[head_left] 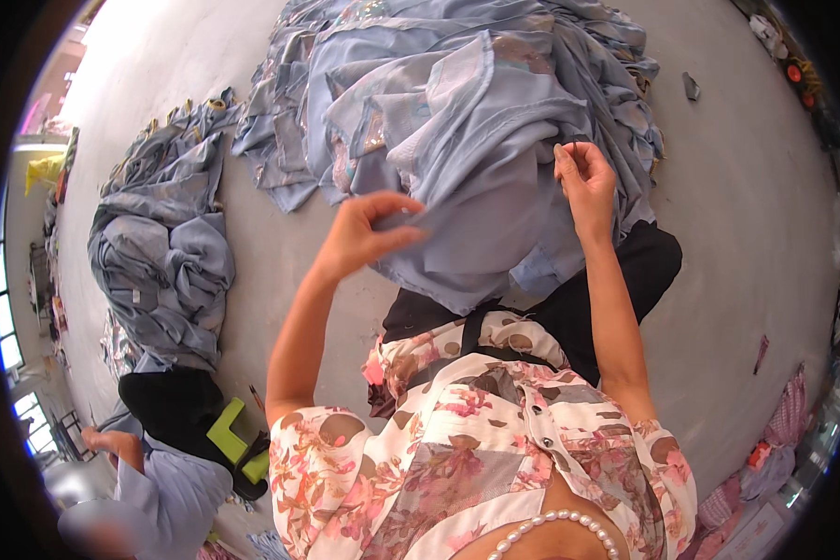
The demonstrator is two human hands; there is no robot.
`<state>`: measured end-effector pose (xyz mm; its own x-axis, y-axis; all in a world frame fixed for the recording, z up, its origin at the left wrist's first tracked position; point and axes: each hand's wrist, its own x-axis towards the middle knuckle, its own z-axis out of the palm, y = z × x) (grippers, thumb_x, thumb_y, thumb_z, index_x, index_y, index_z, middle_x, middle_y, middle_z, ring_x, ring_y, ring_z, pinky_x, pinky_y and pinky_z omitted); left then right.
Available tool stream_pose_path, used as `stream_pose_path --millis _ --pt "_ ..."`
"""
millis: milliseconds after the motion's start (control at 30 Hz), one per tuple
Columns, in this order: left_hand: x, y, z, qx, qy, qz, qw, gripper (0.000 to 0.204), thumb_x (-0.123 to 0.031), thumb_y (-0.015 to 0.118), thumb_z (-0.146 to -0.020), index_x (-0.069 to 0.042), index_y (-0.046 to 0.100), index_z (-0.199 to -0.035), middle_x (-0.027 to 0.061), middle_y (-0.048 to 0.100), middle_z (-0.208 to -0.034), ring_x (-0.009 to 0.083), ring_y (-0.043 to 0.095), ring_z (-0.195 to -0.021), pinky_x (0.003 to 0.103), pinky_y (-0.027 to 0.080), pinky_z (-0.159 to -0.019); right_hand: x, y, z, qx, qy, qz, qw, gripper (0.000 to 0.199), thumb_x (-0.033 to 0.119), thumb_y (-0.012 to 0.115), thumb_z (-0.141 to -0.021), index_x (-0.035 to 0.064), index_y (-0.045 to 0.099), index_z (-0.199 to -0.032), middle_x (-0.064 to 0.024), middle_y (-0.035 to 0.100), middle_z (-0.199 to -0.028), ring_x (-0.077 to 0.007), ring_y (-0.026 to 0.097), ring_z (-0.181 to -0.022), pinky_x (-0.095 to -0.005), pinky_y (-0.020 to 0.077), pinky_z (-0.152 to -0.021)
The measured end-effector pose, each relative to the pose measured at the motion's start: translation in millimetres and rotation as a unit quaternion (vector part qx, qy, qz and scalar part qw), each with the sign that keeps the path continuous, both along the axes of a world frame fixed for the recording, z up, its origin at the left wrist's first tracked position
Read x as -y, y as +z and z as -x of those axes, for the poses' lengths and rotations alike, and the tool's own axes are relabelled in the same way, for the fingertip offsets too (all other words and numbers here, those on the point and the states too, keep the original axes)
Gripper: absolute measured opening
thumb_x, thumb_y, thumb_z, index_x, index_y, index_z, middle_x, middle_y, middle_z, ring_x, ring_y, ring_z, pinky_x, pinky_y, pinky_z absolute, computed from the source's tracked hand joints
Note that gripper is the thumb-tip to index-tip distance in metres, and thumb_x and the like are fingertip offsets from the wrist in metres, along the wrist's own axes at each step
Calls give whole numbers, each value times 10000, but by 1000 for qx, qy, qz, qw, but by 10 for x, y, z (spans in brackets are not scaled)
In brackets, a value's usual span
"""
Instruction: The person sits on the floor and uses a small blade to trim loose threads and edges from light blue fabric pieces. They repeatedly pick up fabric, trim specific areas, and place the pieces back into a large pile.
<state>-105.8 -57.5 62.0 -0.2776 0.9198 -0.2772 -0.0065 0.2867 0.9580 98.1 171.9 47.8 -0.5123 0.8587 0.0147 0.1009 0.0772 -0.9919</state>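
A big heap of light blue garments (495,131) with patterned, shiny patches lies on the floor before me, its near edge reaching my lap. My left hand (371,231) is at the heap's near left part, fingers and thumb curled about a loose edge of a blue garment; motion smears the fingertips. On the right, my right hand (585,179) is raised over the cloth, thumb and fingertips pinched together. A tiny dark bit shows at that pinch, too small to name.
Another pile of blue garments (163,252) lies to the left. At lower left a person in a blue top (182,481) sits beside a bright green object (229,434). A small dark piece (691,86) lies at right; pink checked cloth (784,411) is by the right edge.
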Motion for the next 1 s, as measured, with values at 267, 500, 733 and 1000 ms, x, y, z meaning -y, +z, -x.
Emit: stream_pose_path --millis 267,500,733,1000 --pt "-69 95 -578 -241 -107 -29 964 279 -47 722 -759 -64 658 -1030 38 601 -703 110 546 -592 260 420 -519 -312 69 346 29 66 -173 982 125 49 642 -829 14 634 -949 -12 632 -863 -82 570 -661 -211 446 -602" --pt "-407 -6 -354 -489 252 -146 822 482 -55 709 -676 -87 596 -1143 105 620 -968 233 598 -810 326 476 -705 -476 59 992 157 159 -431 874 287 -15 577 -771 125 669 -1004 -106 591 -1179 -305 617 -956 -357 500 -781" --pt "-914 -684 -147 -452 255 -105 848 367 -11 576 -673 -79 604 -1032 116 637 -927 299 611 -827 379 484 -729 -949 -312 1078 167 121 -426 881 277 62 622 -753 132 651 -1019 -118 613 -1117 -294 631 -888 -384 501 -745" --pt "-843 513 43 -443 336 -384 737 170 128 490 -642 5 580 -715 104 591 -719 228 582 -630 283 451 -571 11 1176 -116 2 87 -432 898 256 -90 595 -685 54 580 -897 -75 589 -676 -194 593 -565 -269 475 -563"
